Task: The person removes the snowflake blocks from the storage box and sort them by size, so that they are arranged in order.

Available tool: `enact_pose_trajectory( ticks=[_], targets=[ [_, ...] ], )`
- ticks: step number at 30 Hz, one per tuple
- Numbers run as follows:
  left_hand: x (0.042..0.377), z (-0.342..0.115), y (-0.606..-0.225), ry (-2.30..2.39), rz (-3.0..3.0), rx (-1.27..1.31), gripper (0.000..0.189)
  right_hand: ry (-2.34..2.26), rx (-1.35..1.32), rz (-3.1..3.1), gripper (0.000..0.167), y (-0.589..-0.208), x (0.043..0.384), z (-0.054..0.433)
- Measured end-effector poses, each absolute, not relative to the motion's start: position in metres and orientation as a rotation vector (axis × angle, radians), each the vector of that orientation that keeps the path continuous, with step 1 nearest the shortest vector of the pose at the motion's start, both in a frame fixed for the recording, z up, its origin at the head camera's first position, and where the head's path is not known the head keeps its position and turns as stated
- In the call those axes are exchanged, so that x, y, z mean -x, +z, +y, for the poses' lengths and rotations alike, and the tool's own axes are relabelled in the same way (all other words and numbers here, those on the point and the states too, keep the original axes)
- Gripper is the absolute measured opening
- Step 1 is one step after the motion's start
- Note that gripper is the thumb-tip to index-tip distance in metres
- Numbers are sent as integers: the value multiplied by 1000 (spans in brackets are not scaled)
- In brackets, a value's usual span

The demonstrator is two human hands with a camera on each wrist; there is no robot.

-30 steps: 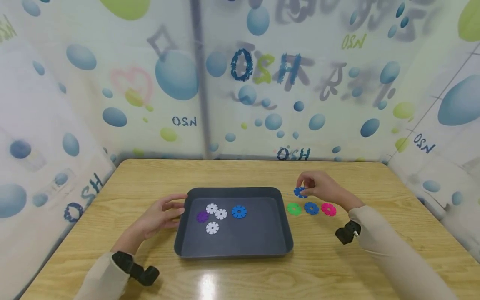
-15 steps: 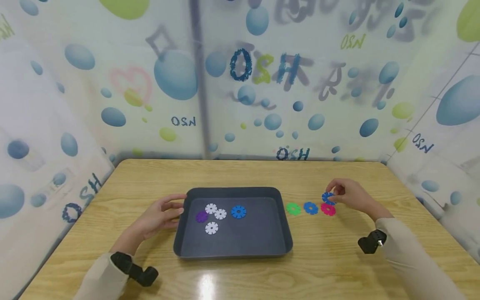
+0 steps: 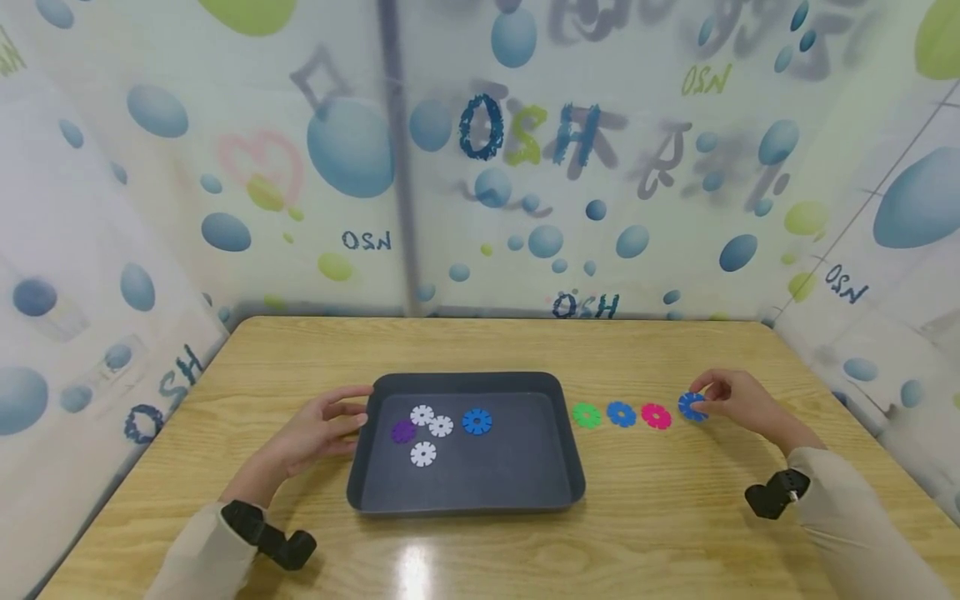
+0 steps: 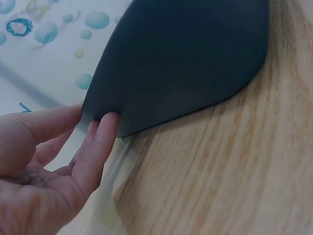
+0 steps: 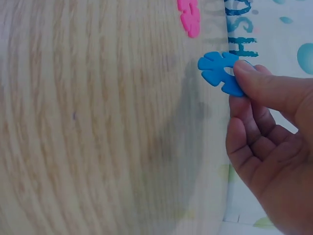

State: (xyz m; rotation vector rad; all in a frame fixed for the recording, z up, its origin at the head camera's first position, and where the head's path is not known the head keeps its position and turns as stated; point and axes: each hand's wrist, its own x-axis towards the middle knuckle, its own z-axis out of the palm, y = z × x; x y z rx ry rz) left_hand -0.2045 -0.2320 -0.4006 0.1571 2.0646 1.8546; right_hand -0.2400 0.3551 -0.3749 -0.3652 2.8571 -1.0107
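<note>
Between its thumb and fingers my right hand (image 3: 738,402) pinches a blue notched plastic snowflake disc (image 5: 220,71), just right of a row on the table. That row holds a green disc (image 3: 587,415), a second blue disc (image 3: 621,414) and a pink disc (image 3: 656,416). My left hand (image 3: 322,425) rests its loosely extended fingertips against the outer left wall of a dark grey tray (image 4: 186,63). Inside the tray lie several white discs, such as one white disc (image 3: 423,454), with a purple disc (image 3: 403,431) and another blue disc (image 3: 477,422).
The wooden table (image 3: 480,558) bears the tray near its middle, the row of discs to its right. A patterned curtain (image 3: 480,217) hangs behind the table and along both sides. Each wrist carries a black camera, like the left wrist camera (image 3: 270,537).
My right hand has carried the blue disc rightward, from above the green and blue discs, past the pink one, to the row's right end. The left hand stays at the tray.
</note>
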Motion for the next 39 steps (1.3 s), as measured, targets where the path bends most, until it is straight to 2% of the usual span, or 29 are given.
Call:
enact_pose_trajectory(
  ticks=[8, 16, 33, 39],
  targets=[
    [204, -232, -400, 1858, 2059, -153, 55, -1118, 227, 2691, 33, -386, 239, 362],
    [205, -232, -402, 1860, 2053, -172, 56, -1004, 207, 2716, 33, -394, 241, 365],
    [205, -233, -404, 1854, 2069, -190, 55, -1018, 117, 2737, 37, -384, 242, 364],
    [205, -232, -402, 1859, 2063, -182, 55, -1063, 200, 2866, 34, -376, 245, 351]
  ],
)
